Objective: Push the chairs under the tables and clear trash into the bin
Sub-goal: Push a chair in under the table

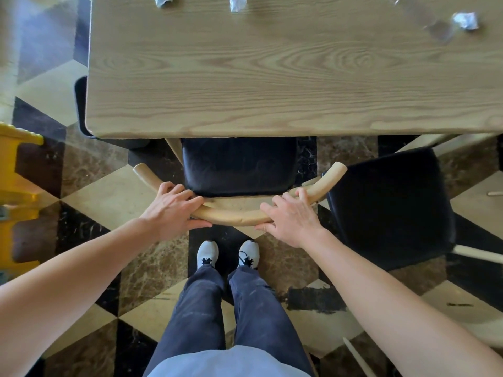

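A chair with a curved light-wood backrest [231, 214] and a black seat [239, 165] stands in front of me, its seat partly under the wooden table [272, 77]. My left hand [174, 206] grips the backrest's left part and my right hand [290, 216] grips its right part. Several crumpled foil scraps lie at the table's far edge: one at the left [163, 0], one in the middle [237, 2], one at the right [466, 20]. Clear plastic wrap [432, 25] lies beside the right scrap.
A second black-seated chair [392, 208] stands pulled out to my right, close to the first. Another dark seat [80, 104] pokes out at the table's left end. A yellow object [16, 170] stands on the chequered marble floor at the left. My feet [228, 254] are just behind the chair.
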Motion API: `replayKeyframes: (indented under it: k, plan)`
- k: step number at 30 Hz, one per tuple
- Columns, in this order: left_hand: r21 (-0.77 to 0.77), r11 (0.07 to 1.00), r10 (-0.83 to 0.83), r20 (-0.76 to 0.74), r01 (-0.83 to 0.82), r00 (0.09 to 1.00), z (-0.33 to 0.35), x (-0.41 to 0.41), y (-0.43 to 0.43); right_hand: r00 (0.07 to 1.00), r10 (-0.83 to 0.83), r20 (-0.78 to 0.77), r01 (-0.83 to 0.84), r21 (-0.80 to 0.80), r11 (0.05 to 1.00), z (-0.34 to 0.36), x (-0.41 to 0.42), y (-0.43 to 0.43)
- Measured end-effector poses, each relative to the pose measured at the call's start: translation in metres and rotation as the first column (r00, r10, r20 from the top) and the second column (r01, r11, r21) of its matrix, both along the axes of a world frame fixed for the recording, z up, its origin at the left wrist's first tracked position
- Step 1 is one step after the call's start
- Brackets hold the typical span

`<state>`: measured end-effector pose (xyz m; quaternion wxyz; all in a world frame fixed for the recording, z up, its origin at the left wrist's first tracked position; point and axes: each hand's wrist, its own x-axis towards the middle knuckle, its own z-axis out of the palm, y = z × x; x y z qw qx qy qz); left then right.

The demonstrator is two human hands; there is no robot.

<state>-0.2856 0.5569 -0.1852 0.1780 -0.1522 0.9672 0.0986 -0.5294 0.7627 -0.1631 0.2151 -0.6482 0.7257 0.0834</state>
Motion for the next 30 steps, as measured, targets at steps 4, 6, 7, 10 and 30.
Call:
replayKeyframes:
  k: [4,6,7,10,30]
  plan:
    - [0.025,1.000,-0.016,-0.029,0.017,0.999,0.000,0.004,-0.004,0.998,-0.058,-0.015,0.058,0.006,0.998,0.000,0.007,0.001]
    - [0.011,1.000,-0.018,-0.033,0.018,0.999,-0.002,0.005,-0.004,0.996,-0.085,-0.036,0.085,0.012,0.996,-0.001,0.011,0.001]
    - [0.001,1.000,-0.015,-0.022,0.015,1.000,-0.001,0.005,-0.004,0.994,-0.103,-0.043,0.103,0.012,0.995,-0.002,0.013,0.002]
    - [0.013,1.000,0.005,0.094,-0.007,0.996,0.008,-0.002,0.000,0.986,-0.151,-0.075,0.154,0.027,0.988,0.000,0.021,0.004]
    - [-0.017,0.991,-0.129,0.129,0.132,0.983,0.168,-0.076,0.134,0.613,-0.781,-0.115,0.789,0.121,0.602,0.151,0.081,0.149]
